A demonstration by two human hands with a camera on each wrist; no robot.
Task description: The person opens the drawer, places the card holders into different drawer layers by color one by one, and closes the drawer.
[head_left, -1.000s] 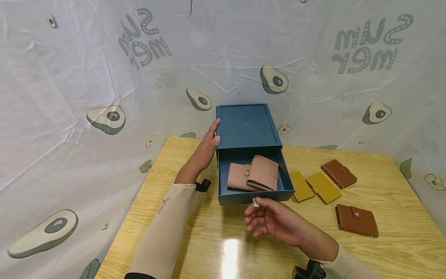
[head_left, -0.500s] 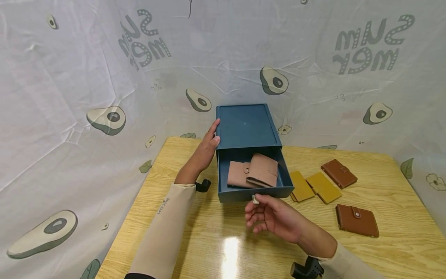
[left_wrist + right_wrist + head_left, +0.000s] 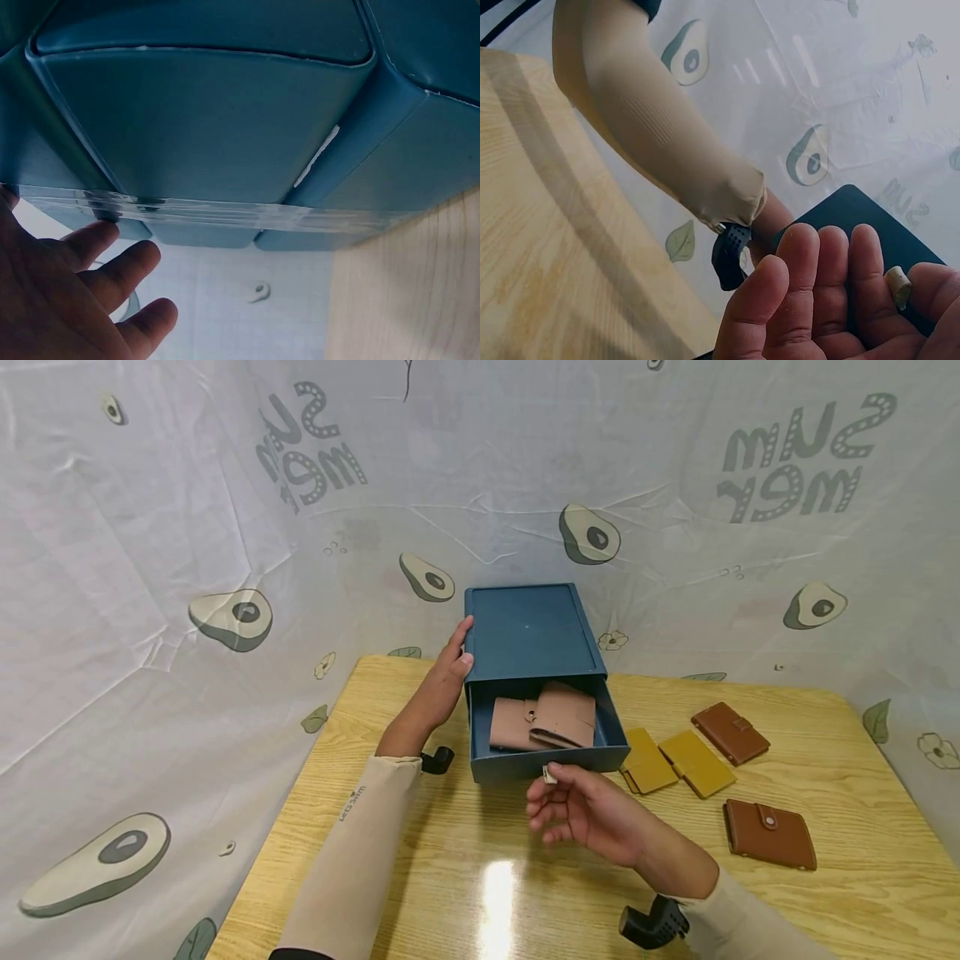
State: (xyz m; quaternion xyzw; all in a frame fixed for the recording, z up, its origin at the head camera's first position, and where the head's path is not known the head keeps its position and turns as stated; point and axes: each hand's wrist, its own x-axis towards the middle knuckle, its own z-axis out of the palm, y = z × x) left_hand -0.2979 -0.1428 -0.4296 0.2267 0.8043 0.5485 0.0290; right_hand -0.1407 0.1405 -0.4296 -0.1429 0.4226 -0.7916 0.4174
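A blue drawer box (image 3: 528,631) stands on the table with its drawer (image 3: 498,768) partly out. Inside the drawer lie two pink wallets, the right wallet (image 3: 564,714) overlapping the left wallet (image 3: 510,724). My left hand (image 3: 435,693) rests against the box's left side with its fingers extended. In the left wrist view, that hand's fingers (image 3: 124,274) lie by the box's ribbed side, which has clear tape across it. My right hand (image 3: 592,814) pinches the small pale drawer knob (image 3: 898,287) between thumb and index finger, its other fingers loosely bent.
Right of the box, two yellow wallets (image 3: 697,763) lie side by side on the wooden table (image 3: 847,752). Two brown wallets (image 3: 768,835) are farther right, one behind the other. An avocado-print curtain (image 3: 487,460) hangs behind the table.
The drawer has slid a little farther into the box, carrying the pink wallets with it. My right hand has moved forward with the knob; the left hand has stayed in place.
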